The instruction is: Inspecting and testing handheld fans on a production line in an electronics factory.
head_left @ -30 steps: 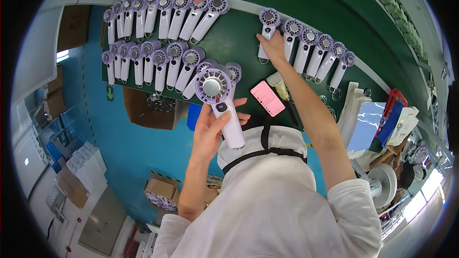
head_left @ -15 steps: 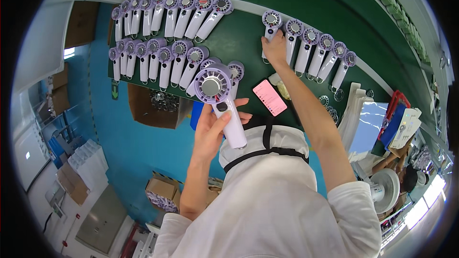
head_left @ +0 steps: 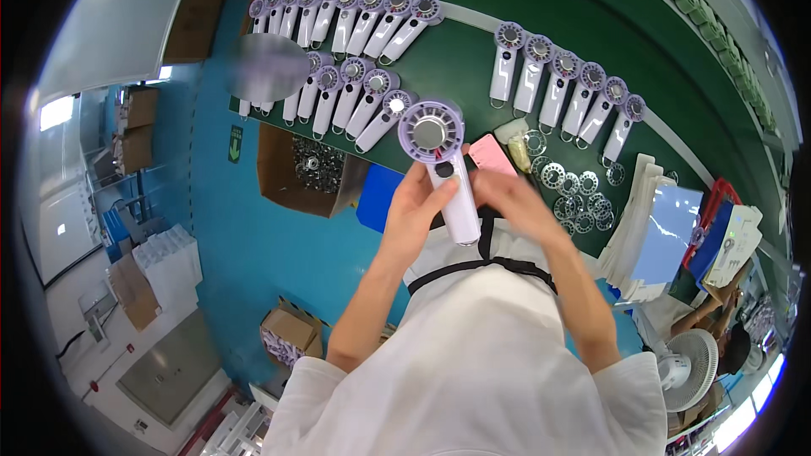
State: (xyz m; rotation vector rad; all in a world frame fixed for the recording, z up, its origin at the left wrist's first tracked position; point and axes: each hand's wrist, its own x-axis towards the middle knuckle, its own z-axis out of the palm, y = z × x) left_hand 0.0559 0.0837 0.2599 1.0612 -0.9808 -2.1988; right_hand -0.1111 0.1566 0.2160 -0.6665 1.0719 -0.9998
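My left hand [head_left: 417, 209] is wrapped round the white handle of a lilac-headed handheld fan [head_left: 430, 133]. Its round grille with a silver centre faces up, and the thumb lies along the handle below a dark button. Close beside the handle, on its right, is my right hand [head_left: 513, 197], smeared by motion; whether it touches the fan or holds anything cannot be made out. A phone with a pink screen [head_left: 490, 155] lies partly behind that hand. Similar fans lie in two rows on the left [head_left: 369, 10] and one row on the right [head_left: 564, 76].
Clear ring-shaped parts [head_left: 583, 198] lie on the green table [head_left: 473, 63], near a small yellowish bag [head_left: 518, 153]. A carton of metal parts [head_left: 279, 171] stands beside a blue bin [head_left: 379, 198]. A blurred pale oval [head_left: 270, 67] covers some left fans. White boards [head_left: 629, 211] stand right.
My right hand has come back from the right row of fans to beside the held fan. The held fan appears farther right in view, and more clear rings show.
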